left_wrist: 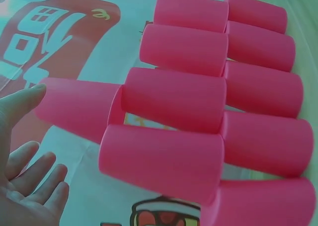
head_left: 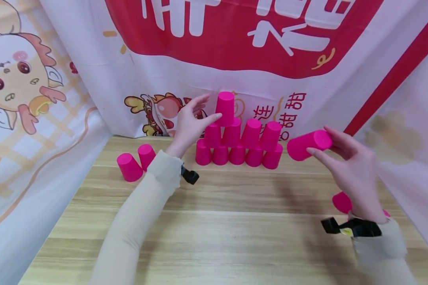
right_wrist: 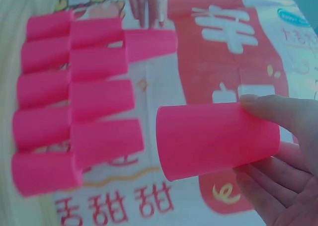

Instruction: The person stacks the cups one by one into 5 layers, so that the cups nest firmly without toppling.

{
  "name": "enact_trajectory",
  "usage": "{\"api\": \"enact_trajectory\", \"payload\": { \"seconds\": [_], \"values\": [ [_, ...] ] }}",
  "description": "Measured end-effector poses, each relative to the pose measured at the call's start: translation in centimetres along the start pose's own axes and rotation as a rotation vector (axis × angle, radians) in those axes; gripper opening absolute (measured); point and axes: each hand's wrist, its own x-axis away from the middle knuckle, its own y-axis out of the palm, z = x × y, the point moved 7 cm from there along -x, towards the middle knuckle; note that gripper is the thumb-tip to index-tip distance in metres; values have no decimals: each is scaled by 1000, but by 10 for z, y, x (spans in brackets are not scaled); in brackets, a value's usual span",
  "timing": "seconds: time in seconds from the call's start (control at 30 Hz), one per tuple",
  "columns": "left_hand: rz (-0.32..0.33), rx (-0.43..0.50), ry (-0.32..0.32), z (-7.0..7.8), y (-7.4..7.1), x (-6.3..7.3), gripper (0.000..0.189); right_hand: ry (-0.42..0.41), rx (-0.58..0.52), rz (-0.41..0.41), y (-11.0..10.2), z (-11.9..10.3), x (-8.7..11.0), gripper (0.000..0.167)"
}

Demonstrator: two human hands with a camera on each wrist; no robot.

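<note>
Pink cups stand upside down as a stacked wall, a bottom row (head_left: 237,154) with a second row (head_left: 251,133) on it. A single cup (head_left: 225,107) sits on the left part of the second row. Beside that top cup is my left hand (head_left: 192,123), its thumb (left_wrist: 35,89) at the cup's side and its other fingers spread apart from it. Off to the right of the wall, my right hand (head_left: 356,170) holds another pink cup (right_wrist: 218,141) between thumb and fingers, tilted in mid-air.
Two pink cups (head_left: 129,167) stand at the left of the wooden table (head_left: 214,237). More pink cups (head_left: 342,202) are partly hidden behind my right wrist. A printed cloth (head_left: 157,71) hangs close behind the wall of cups, with side cloths at left and right.
</note>
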Motion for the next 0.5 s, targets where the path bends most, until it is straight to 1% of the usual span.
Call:
{"api": "enact_trajectory", "payload": {
  "seconds": [0.07, 0.2, 0.27, 0.3, 0.4, 0.5],
  "values": [
    [10, 5, 11, -2, -7, 8, 66, -28, -43, 15, 4, -10, -4, 61],
    [43, -18, -4, -12, -23, 28, 65, -76, -112, 37, 11, -23, -11, 59],
    [57, -31, -9, -17, -31, 40, 65, -78, -140, 42, 14, -27, -15, 59],
    [59, -37, -22, -20, -35, 46, 66, -79, -151, 44, 16, -29, -17, 58],
    [54, -53, -47, -28, -47, 66, 68, -67, -175, 45, 20, -32, -25, 58],
    [59, -92, -67, -34, -60, 86, 68, -56, -187, 24, 26, -35, -33, 59]
  ]
}}
